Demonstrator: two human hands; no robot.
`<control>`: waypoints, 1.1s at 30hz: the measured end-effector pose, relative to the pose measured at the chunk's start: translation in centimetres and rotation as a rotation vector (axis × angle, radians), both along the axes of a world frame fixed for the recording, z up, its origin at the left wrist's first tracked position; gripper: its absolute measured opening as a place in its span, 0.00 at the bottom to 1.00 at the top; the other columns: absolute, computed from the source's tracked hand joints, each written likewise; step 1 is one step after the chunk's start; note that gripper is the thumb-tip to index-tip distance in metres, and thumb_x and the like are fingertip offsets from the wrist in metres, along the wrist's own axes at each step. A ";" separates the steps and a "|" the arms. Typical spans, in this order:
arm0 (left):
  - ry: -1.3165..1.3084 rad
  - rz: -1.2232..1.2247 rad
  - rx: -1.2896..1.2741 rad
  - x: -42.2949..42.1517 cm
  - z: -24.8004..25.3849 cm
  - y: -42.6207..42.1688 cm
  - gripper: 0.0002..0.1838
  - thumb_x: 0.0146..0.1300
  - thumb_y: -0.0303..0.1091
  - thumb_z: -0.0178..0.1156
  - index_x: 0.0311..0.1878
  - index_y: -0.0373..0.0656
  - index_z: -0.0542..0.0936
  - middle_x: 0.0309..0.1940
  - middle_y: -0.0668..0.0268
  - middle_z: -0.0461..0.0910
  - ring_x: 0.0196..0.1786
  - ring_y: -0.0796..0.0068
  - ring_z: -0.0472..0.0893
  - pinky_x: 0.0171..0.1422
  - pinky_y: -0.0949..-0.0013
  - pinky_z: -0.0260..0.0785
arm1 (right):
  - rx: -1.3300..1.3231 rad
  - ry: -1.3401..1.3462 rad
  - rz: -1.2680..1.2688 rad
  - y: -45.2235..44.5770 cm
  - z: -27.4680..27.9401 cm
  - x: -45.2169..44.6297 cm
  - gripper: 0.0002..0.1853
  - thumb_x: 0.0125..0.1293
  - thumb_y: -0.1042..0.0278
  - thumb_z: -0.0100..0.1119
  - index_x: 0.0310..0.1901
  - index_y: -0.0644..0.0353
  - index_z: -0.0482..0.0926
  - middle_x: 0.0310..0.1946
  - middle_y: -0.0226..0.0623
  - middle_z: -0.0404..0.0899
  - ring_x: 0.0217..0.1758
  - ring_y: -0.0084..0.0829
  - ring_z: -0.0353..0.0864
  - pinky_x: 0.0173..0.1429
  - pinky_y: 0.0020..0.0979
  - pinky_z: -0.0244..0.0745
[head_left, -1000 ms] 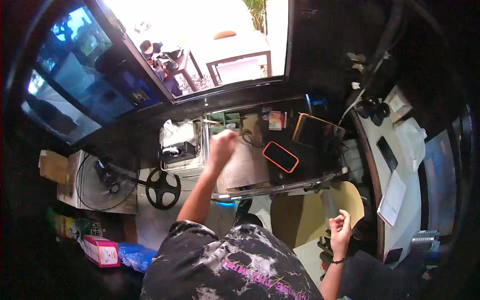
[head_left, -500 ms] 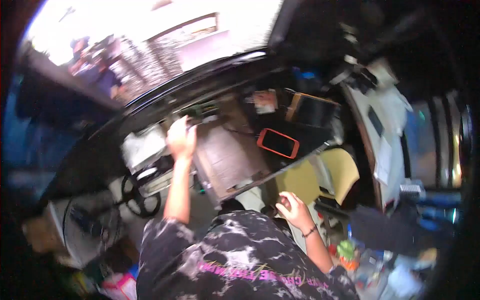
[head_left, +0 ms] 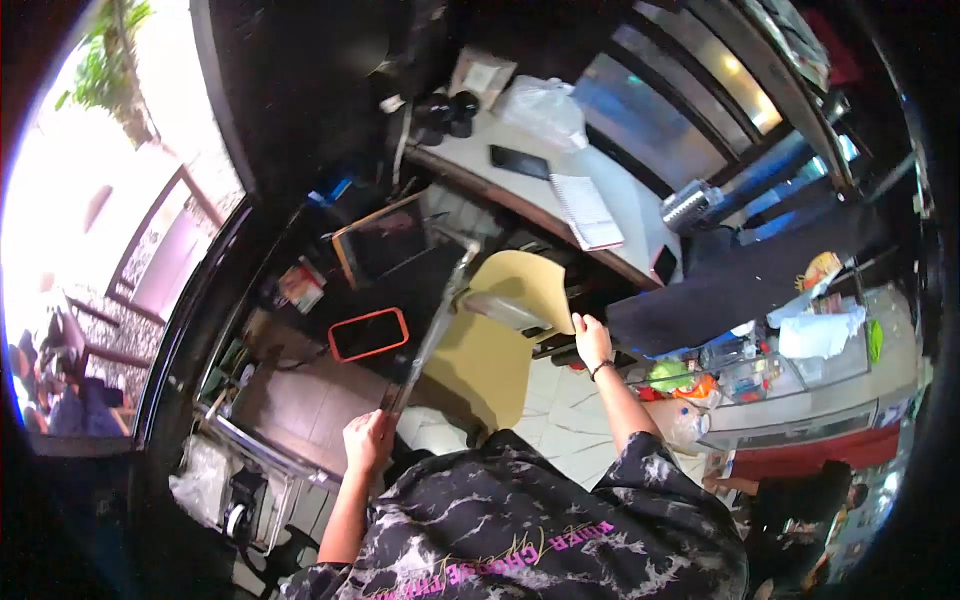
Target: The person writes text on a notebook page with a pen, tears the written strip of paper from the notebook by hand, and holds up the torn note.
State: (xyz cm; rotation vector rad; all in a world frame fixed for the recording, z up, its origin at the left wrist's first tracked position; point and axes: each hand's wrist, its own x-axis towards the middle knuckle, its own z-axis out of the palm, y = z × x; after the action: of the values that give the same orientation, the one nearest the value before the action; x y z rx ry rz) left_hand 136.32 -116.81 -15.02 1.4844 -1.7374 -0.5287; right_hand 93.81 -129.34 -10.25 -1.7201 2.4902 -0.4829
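My left hand (head_left: 368, 441) is closed at the front edge of the dark table (head_left: 360, 290); what its fingers hold is hidden. My right hand (head_left: 593, 341) is closed at the right edge of the yellow chair (head_left: 480, 365), with its fingertips against it. On the table lies an orange-rimmed phone (head_left: 369, 334), nearest to my left hand. Behind the phone is an orange-edged tablet-like panel (head_left: 385, 240). A brown board (head_left: 305, 410) covers the table's left part.
A white side counter (head_left: 465, 155) bears a dark phone (head_left: 519, 161), a spiral notebook (head_left: 588, 212) and a plastic bag (head_left: 543, 112). At right stands a glass case (head_left: 820, 370) with colourful items. Another person (head_left: 800, 515) is at lower right. A white-lined basket (head_left: 205, 480) is at left.
The view has swung to the right. My right hand has come from apart to the chair's edge. My left hand has moved from over the board to the table's front edge.
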 end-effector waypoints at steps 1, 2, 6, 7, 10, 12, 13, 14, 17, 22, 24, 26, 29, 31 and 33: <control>-0.032 -0.055 -0.010 -0.8 0.8 -0.9 0.11 0.53 0.33 0.60 0.20 0.42 0.70 0.16 0.60 0.73 0.22 0.59 0.75 0.27 0.60 0.66 | -0.036 0.038 -0.042 -0.9 0.5 -1.3 0.18 0.60 0.52 0.53 0.23 0.60 0.71 0.23 0.48 0.76 0.30 0.52 0.76 0.32 0.47 0.69; -0.096 -0.097 0.061 -1.5 1.9 -1.8 0.12 0.52 0.33 0.61 0.20 0.42 0.69 0.16 0.60 0.73 0.22 0.59 0.75 0.27 0.61 0.66 | -0.115 0.013 -0.056 -2.1 0.6 -2.9 0.17 0.57 0.55 0.58 0.23 0.60 0.72 0.22 0.48 0.76 0.29 0.51 0.77 0.31 0.46 0.69; -0.141 -0.180 0.050 -6.6 3.9 -5.1 0.11 0.52 0.34 0.62 0.21 0.42 0.71 0.18 0.61 0.74 0.24 0.59 0.76 0.29 0.62 0.68 | -0.427 -0.127 -0.001 -9.1 -0.6 -11.3 0.11 0.51 0.63 0.62 0.25 0.61 0.74 0.25 0.44 0.78 0.31 0.45 0.78 0.36 0.41 0.72; -0.156 -0.191 0.034 -8.0 4.1 -5.7 0.11 0.52 0.34 0.62 0.21 0.42 0.71 0.18 0.61 0.74 0.24 0.59 0.76 0.29 0.62 0.68 | -0.485 -0.080 -0.007 -10.8 -0.9 -12.7 0.10 0.50 0.64 0.62 0.27 0.62 0.75 0.27 0.44 0.78 0.33 0.44 0.78 0.38 0.40 0.72; -0.041 -0.104 0.194 -12.9 4.8 -6.9 0.05 0.52 0.31 0.61 0.31 0.41 0.76 0.23 0.61 0.79 0.28 0.66 0.80 0.34 0.67 0.71 | -0.488 -0.044 -0.154 -15.4 -1.6 -14.4 0.19 0.54 0.56 0.60 0.39 0.64 0.76 0.29 0.49 0.76 0.39 0.48 0.74 0.45 0.40 0.71; 0.094 -0.077 0.305 -17.6 5.6 -8.8 0.06 0.53 0.29 0.60 0.34 0.40 0.77 0.25 0.62 0.79 0.29 0.70 0.80 0.35 0.68 0.72 | -0.498 0.050 -0.139 -17.5 -2.8 -15.0 0.20 0.55 0.52 0.58 0.39 0.62 0.75 0.32 0.48 0.78 0.38 0.47 0.77 0.43 0.42 0.72; 0.245 -0.047 0.416 -19.9 5.8 -10.2 0.07 0.53 0.27 0.59 0.36 0.40 0.77 0.27 0.63 0.80 0.31 0.73 0.80 0.37 0.70 0.72 | -0.156 -0.276 -0.173 -17.4 0.5 -14.1 0.19 0.55 0.52 0.57 0.40 0.60 0.75 0.33 0.45 0.78 0.37 0.47 0.78 0.41 0.45 0.72; 0.525 -0.101 0.421 -21.8 4.0 -11.9 0.11 0.54 0.25 0.58 0.41 0.39 0.76 0.29 0.65 0.78 0.34 0.76 0.79 0.38 0.72 0.72 | -0.051 -0.320 -0.194 -17.7 1.3 -13.9 0.18 0.55 0.53 0.56 0.40 0.58 0.75 0.33 0.43 0.78 0.36 0.46 0.78 0.39 0.46 0.72; 0.479 -0.137 0.374 -28.1 4.6 -18.9 0.15 0.54 0.27 0.58 0.46 0.36 0.73 0.28 0.66 0.76 0.31 0.79 0.76 0.34 0.78 0.69 | -0.227 -0.464 -0.317 -18.5 1.2 -13.8 0.14 0.53 0.61 0.50 0.35 0.62 0.77 0.33 0.50 0.79 0.37 0.49 0.79 0.38 0.47 0.72; 0.686 -0.273 0.552 -37.0 1.3 -31.9 0.19 0.60 0.36 0.52 0.53 0.38 0.70 0.38 0.64 0.76 0.33 0.72 0.76 0.36 0.71 0.68 | -0.320 -0.416 -0.284 -19.2 2.6 -15.0 0.11 0.57 0.70 0.44 0.40 0.65 0.71 0.36 0.50 0.75 0.39 0.48 0.76 0.40 0.45 0.73; 0.841 -0.248 0.667 -38.4 0.1 -35.4 0.24 0.64 0.42 0.46 0.59 0.39 0.65 0.47 0.60 0.73 0.41 0.66 0.75 0.46 0.66 0.67 | -0.324 -0.340 -0.267 -19.3 2.5 -15.4 0.12 0.54 0.72 0.47 0.40 0.63 0.72 0.40 0.47 0.74 0.38 0.43 0.77 0.38 0.43 0.73; 1.012 -0.173 0.772 -39.0 -1.4 -37.9 0.27 0.65 0.45 0.42 0.62 0.39 0.61 0.54 0.57 0.69 0.52 0.57 0.69 0.57 0.61 0.61 | -0.276 -0.339 -0.186 -19.0 2.0 -15.7 0.13 0.54 0.73 0.48 0.42 0.63 0.73 0.44 0.49 0.72 0.40 0.44 0.77 0.40 0.41 0.74; 0.890 -0.201 0.770 -40.2 -2.1 -38.8 0.26 0.65 0.45 0.44 0.56 0.31 0.67 0.51 0.55 0.70 0.49 0.58 0.70 0.57 0.62 0.62 | -0.277 -0.309 -0.234 -20.0 0.8 -16.4 0.15 0.53 0.73 0.49 0.44 0.64 0.72 0.48 0.51 0.71 0.42 0.44 0.78 0.41 0.40 0.74; 0.664 -0.469 0.687 -40.1 -3.3 -38.4 0.26 0.64 0.45 0.45 0.54 0.28 0.68 0.49 0.54 0.71 0.48 0.59 0.72 0.56 0.62 0.64 | -0.254 -0.331 -0.240 -20.3 1.2 -16.3 0.16 0.52 0.73 0.49 0.45 0.65 0.72 0.50 0.51 0.71 0.43 0.44 0.78 0.43 0.39 0.74; -0.058 -0.821 0.376 -42.8 5.8 -31.9 0.26 0.64 0.43 0.49 0.51 0.23 0.69 0.45 0.54 0.73 0.46 0.62 0.75 0.53 0.62 0.68 | -0.153 -0.352 -0.137 -20.0 2.0 -17.5 0.19 0.50 0.73 0.50 0.47 0.64 0.72 0.48 0.51 0.72 0.44 0.43 0.77 0.44 0.37 0.74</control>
State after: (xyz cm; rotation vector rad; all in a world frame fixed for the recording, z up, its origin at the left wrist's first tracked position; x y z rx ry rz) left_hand 93.53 -148.71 -9.26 0.9528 -2.3633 -1.2952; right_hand 76.30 -149.30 -8.27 -1.3672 2.3715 -0.9217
